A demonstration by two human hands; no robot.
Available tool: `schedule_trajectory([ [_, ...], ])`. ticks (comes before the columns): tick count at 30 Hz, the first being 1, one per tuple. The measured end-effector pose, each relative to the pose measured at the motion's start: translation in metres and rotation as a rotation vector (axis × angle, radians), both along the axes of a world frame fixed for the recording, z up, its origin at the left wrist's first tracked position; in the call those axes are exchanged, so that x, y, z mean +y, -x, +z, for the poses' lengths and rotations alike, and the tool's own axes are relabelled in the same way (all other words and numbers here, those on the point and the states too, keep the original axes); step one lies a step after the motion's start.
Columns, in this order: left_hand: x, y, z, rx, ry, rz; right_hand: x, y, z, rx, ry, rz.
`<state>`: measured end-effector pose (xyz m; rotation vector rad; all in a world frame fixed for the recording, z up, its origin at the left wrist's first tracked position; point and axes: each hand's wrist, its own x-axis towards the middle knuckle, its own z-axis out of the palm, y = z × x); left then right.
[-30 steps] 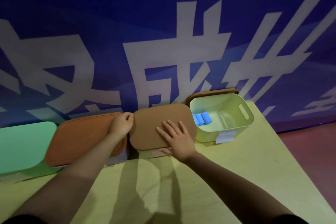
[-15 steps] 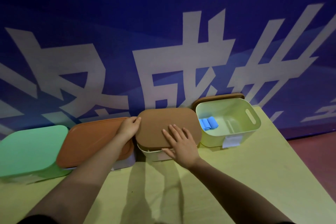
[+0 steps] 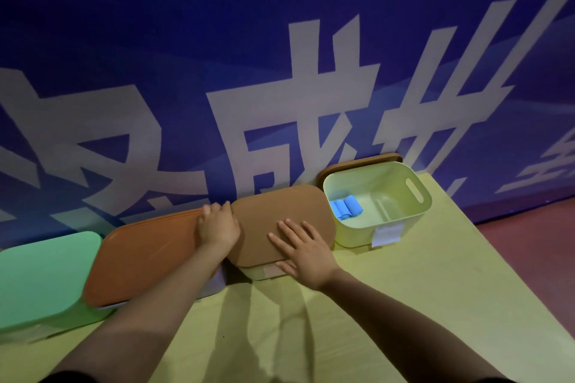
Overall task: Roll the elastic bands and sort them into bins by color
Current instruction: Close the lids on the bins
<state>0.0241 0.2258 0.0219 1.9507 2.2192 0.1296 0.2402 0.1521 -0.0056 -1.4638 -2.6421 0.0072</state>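
1. The right hand (image 3: 306,253) lies flat on the brown lid (image 3: 281,221), fingers straight and spread, palm at the near edge; it holds nothing
2. The left hand (image 3: 217,224) has its fingers curled at the far left corner of that same lid, in the gap between it and the orange lid (image 3: 146,255); whether it pinches the lid edge or only touches it cannot be told
3. Under the right hand's palm, a pale bin (image 3: 267,272) shows below the brown lid, which covers it slightly askew
4. Beneath the left forearm, the orange lid sits on a lighter bin (image 3: 211,284), of which only a grey strip of wall shows
5. Further out to the left of the left arm stands a mint green bin with a green lid (image 3: 43,277)
6. Just to the right of the right hand's fingertips stands an open pale yellow bin (image 3: 413,205) with a slot handle; rolled blue elastic bands (image 3: 345,208) lie inside against its wall nearest the hands
7. Behind that open bin another brown lid (image 3: 357,163) leans upright against the blue banner (image 3: 280,40) with large white characters
8. All bins stand on a yellow-green table (image 3: 404,289), with both forearms stretched over it
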Motion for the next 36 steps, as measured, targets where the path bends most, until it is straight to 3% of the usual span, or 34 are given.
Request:
schedule_trajectory([
  [2,-0.004,-0.021,0.001,0.039,-0.099,-0.159,0.001,-0.001,0.002,0.077,0.008,0.02],
  [5,-0.002,-0.045,-0.01,0.001,-0.098,-0.301,0.021,-0.011,0.014,0.217,0.037,0.019],
  [11,-0.005,-0.049,-0.026,-0.017,-0.217,-0.237,0.055,-0.039,0.006,0.236,0.098,-0.345],
  [25,-0.002,-0.047,-0.019,0.008,-0.196,-0.234,0.064,-0.043,0.011,0.223,0.235,-0.315],
  [29,0.0,-0.048,-0.017,0.035,-0.187,-0.235,0.069,-0.071,0.028,0.494,0.351,-0.301],
  [32,0.007,-0.054,-0.012,0.078,-0.153,-0.222,0.084,-0.118,0.035,0.627,0.182,-0.495],
  [36,0.025,-0.08,-0.003,-0.019,-0.122,-0.211,0.118,-0.182,0.046,0.439,-0.022,-0.664],
])
